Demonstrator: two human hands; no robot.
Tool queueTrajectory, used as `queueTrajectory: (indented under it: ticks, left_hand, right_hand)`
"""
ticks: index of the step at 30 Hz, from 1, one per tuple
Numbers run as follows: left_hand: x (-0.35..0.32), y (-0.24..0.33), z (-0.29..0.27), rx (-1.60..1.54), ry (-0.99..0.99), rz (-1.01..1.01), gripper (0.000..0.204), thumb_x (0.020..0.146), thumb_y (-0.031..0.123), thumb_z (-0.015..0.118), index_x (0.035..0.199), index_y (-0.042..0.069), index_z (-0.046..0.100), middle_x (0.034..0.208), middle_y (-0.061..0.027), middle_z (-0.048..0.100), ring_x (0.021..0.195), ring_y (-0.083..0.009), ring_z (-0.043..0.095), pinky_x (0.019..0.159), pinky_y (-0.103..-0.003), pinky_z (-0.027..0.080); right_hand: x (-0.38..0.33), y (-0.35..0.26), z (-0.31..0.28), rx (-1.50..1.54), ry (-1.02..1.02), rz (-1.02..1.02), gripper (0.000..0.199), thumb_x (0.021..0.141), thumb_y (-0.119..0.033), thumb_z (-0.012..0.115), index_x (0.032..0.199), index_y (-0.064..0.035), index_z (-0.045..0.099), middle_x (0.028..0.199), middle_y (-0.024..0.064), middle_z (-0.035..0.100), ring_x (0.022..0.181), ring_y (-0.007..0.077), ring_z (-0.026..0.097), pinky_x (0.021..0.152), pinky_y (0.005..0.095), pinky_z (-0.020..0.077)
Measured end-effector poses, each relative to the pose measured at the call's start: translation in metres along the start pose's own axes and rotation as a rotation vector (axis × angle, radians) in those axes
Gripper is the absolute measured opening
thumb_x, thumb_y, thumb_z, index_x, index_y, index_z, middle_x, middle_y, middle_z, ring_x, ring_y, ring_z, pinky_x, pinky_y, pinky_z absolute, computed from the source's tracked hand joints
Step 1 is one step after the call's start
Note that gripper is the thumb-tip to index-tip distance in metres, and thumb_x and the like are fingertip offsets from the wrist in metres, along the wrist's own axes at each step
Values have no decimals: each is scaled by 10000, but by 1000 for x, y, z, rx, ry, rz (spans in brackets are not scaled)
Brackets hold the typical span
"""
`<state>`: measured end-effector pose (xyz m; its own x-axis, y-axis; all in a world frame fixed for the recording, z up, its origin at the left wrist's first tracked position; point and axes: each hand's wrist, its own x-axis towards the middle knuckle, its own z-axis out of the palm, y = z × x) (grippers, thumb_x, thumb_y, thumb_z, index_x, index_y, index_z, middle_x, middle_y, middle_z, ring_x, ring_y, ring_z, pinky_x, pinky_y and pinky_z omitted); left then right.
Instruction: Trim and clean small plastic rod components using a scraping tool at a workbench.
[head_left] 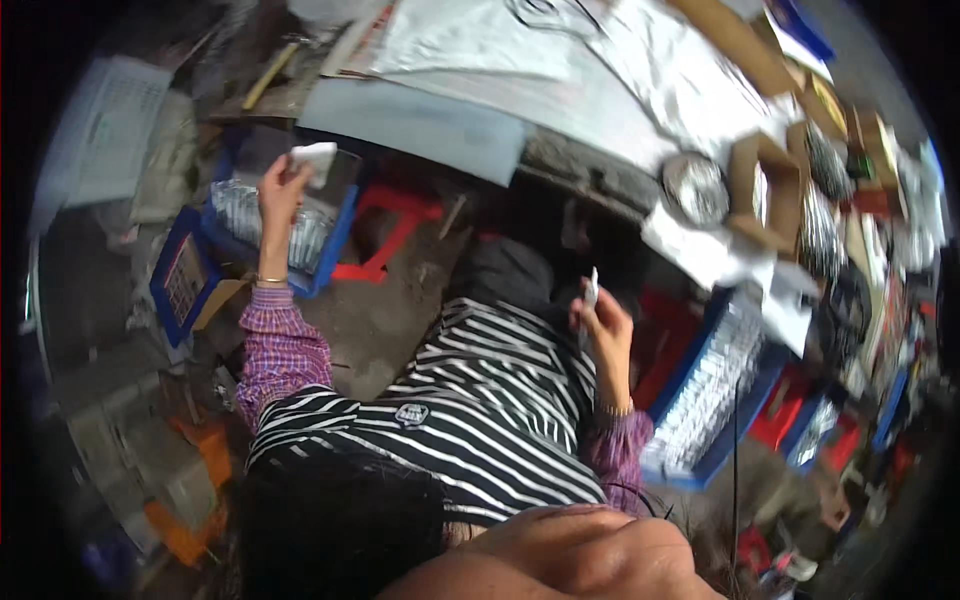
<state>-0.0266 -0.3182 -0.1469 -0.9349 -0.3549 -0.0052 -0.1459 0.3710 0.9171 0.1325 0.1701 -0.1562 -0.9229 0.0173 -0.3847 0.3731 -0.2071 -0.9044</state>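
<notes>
Holding two items at once, you have both hands raised over your lap. Your left hand (280,190) is up at the left, fingers clamped on a white wad (315,158), paper or cloth, above a blue crate (335,245) of shiny metal parts. Your right hand (605,335) is near your right knee, fingers pinched together on a slim pale piece (592,288) that stands upright; its material cannot be told.

Handling:
- The white wad looks soft and very light. It will likely crush rather than slip, so a loose hold at its bunched edge should do.
- The slim pale piece appears stiff, small and easy to drop. Grip it low on the shaft, as now.

Containers and packaging:
- A second blue crate (745,430), filled with silvery parts, sits just right of your right hand.
- Open brown cardboard boxes (760,160) stand at the upper right, beside a round silver dish (697,188).
- White sheets (520,60) and a pale grey board (415,120) cover the tabletop (590,170) ahead.
- A white plastic crate (105,130) lies far left, and a red stool (395,225) stands on the floor beside the left crate.
</notes>
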Motion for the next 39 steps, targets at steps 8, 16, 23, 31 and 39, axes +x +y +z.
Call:
queueTrajectory:
  ticks: [8,16,23,31,39]
  left_hand:
    - [-159,117,237,-161,-893,358,276,724,156,738,965,40,669,861,-105,682,735,-164,661,645,-297,517]
    - [-164,112,290,-16,-673,604,153,702,152,708,780,60,613,722,-91,630,578,-251,627,496,-317,467]
    - [-197,122,279,-11,-842,784,135,671,131,648,793,87,611,693,-64,599,578,-265,609,500,-346,459]
    - [-157,122,279,15,-660,593,167,733,185,718,827,78,631,727,-82,637,622,-244,638,540,-328,476]
    - [-165,122,272,-60,-766,418,215,736,134,717,908,25,647,787,-113,657,669,-172,644,602,-290,486]
  right_hand:
    - [-3,-11,9,36,74,26,316,903,-56,570,1211,11,557,901,41,641,746,95,595,694,215,488]
    - [-24,-11,-4,110,24,161,292,892,-36,583,1178,24,569,877,34,621,716,90,598,669,209,512]
    - [-21,-1,-8,104,45,153,219,896,-45,580,1095,45,590,900,57,633,708,117,613,676,231,523]
    - [-22,-6,-11,242,35,175,312,900,-29,550,1210,5,557,938,47,610,777,115,609,715,240,529]
    - [-14,5,-15,549,75,112,449,979,-301,460,1298,13,432,778,6,455,671,106,459,625,270,434]
